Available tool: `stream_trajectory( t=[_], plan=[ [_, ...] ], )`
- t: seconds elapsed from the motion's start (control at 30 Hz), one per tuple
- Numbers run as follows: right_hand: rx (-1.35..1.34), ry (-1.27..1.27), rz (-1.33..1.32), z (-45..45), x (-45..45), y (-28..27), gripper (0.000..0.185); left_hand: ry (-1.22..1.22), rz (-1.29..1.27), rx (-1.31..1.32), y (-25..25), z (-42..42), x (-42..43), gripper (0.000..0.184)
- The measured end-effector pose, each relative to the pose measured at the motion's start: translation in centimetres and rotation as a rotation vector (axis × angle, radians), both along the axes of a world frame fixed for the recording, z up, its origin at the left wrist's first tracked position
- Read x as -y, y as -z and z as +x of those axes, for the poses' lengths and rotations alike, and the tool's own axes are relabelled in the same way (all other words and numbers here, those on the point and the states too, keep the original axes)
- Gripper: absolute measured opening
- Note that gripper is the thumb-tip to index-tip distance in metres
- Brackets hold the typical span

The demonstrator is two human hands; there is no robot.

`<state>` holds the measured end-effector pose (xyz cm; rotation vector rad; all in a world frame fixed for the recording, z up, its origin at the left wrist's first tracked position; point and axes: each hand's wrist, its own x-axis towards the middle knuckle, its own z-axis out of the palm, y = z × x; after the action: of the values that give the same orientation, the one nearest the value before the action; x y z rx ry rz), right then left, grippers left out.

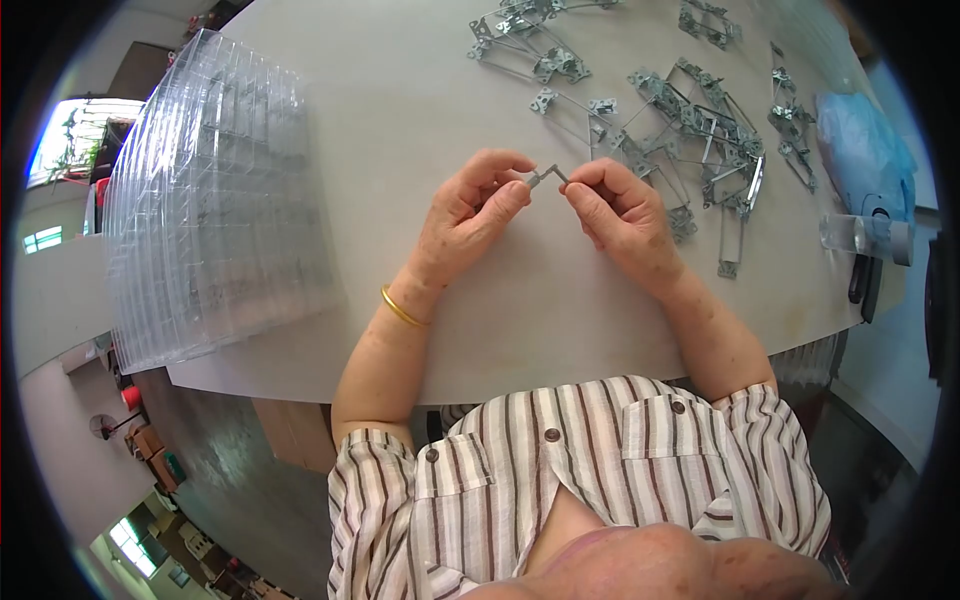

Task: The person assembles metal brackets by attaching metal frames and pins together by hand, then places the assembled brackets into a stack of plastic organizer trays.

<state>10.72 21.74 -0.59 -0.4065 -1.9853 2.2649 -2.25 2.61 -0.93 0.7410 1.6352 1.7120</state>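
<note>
A small grey metal piece with a bent end (548, 176) is held between my two hands over the pale table. My left hand (470, 215), with a gold bangle at the wrist, pinches its left end between thumb and fingers. At its right end, the thumb and fingertips of my right hand (625, 215) grip the bent part. Just beyond and to the right of my right hand lies a loose heap of similar metal brackets with thin rods (700, 125). The fingers partly cover the held piece.
Stacked clear plastic trays (215, 200) stand on the left of the table (400, 100). More brackets (530, 40) lie at the far side. Toward the right edge are a blue plastic bag (865, 150), a clear jar lying on its side (855, 235) and a dark object (860, 278).
</note>
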Motion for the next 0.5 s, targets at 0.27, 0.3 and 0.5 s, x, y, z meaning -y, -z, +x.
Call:
stream_trajectory(
  t=[0.27, 0.3, 0.5],
  plan=[
    [0.013, -0.032, -0.050, -0.2, 0.0, -0.3, 0.022, -0.022, -0.079, -0.284, -0.2, 0.1, 0.0, 0.021],
    [0.011, -0.040, -0.079, -0.3, 0.2, -0.3, 0.024, -0.028, -0.095, -0.303, -0.4, 0.2, -0.1, 0.021],
    [0.059, -0.092, -0.105, -0.4, -0.1, -0.2, 0.023, 0.028, -0.147, -0.422, -0.6, 0.2, -0.1, 0.026]
  ],
)
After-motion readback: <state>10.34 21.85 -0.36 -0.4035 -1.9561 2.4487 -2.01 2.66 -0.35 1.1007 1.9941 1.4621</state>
